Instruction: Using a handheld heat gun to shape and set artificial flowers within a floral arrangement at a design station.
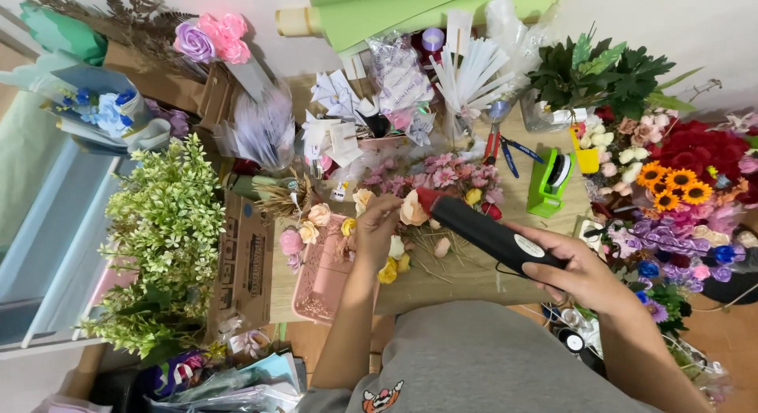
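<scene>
My right hand (580, 272) grips a black glue gun (482, 230) with a red tip, and the tip points at a peach artificial rose (411, 210). My left hand (377, 226) pinches the stem area just left of that rose, above a pink basket (320, 287) with small roses along its rim. Dried stems and small yellow and pink flower heads lie on the wooden table (450, 283) under both hands.
A green tape dispenser (549, 180) stands right of the work spot, red pliers (491, 144) behind it. Sunflowers, red and purple flowers (687, 192) crowd the right side. A leafy green bush (162, 231) and a cardboard box (245, 263) fill the left.
</scene>
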